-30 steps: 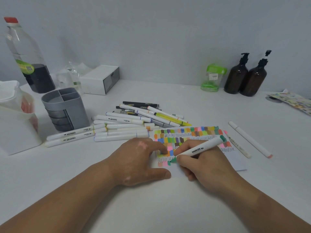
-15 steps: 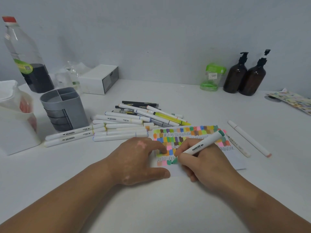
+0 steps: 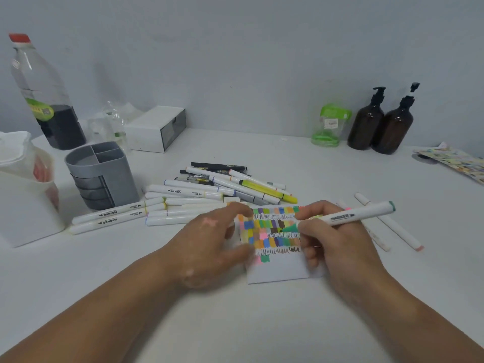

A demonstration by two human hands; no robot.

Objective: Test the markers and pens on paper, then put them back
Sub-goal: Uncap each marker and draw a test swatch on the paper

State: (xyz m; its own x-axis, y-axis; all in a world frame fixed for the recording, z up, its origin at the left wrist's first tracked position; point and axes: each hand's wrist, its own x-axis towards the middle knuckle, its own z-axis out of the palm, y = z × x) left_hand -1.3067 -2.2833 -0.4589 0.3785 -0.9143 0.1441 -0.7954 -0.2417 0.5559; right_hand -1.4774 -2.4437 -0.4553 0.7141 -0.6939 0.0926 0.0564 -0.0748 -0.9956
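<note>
Head view. Compared with half a second before, the right hand (image 3: 337, 247) had drawn away to the right, so that the two hands, then almost touching, stood apart with the coloured swatches exposed between them. The marker (image 3: 358, 213) lay flatter than before, its capped end pointing right. Its green tip had left the bottom row and sat at a green patch in the second row of swatches. A finished green swatch showed at the left of the bottom row, beside a pink one.

The right hand gripped the marker near its tip, thumb and fingers curled round the white barrel, which bore the black word MARKER and a green band at the far cap. The left hand (image 3: 217, 242), somewhat blurred, rested with spread fingers on the left edge of the paper (image 3: 277, 271). The paper lay flat on the white table (image 3: 235, 323), its lower part bare.

Behind the hands lay a pile of markers and pens (image 3: 209, 195); left of it stood a grey holder (image 3: 102, 176). Two loose pens (image 3: 392, 226) lay just right of the right hand.
</note>
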